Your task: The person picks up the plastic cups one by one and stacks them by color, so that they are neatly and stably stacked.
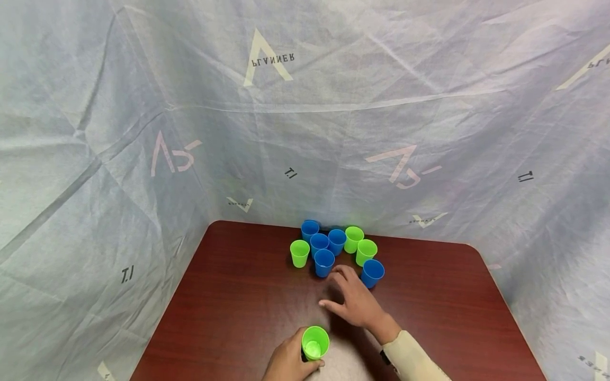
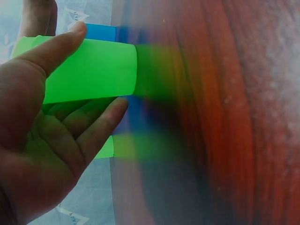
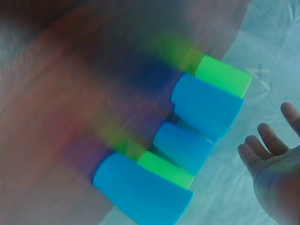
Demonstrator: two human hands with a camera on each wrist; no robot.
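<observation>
My left hand [image 1: 287, 359] grips a green cup [image 1: 315, 341] near the front of the table, its mouth facing up. In the left wrist view the thumb lies along one side of this cup [image 2: 93, 68], and the fingers are around the other. My right hand [image 1: 356, 302] is over the table farther forward, with loosely bent fingers and nothing held. It is nearest to a blue cup [image 1: 324, 263] ahead of its fingertips and another blue cup [image 1: 373, 272] to its right. The right wrist view shows its fingers [image 3: 269, 140] spread apart from the cups.
At the back of the dark red table [image 1: 229, 296], several blue and green cups stand upright in a group, including a green cup [image 1: 299, 253] on the left and a green cup [image 1: 366, 252] on the right. Printed grey cloth [image 1: 333, 132] hangs behind the table and at both sides.
</observation>
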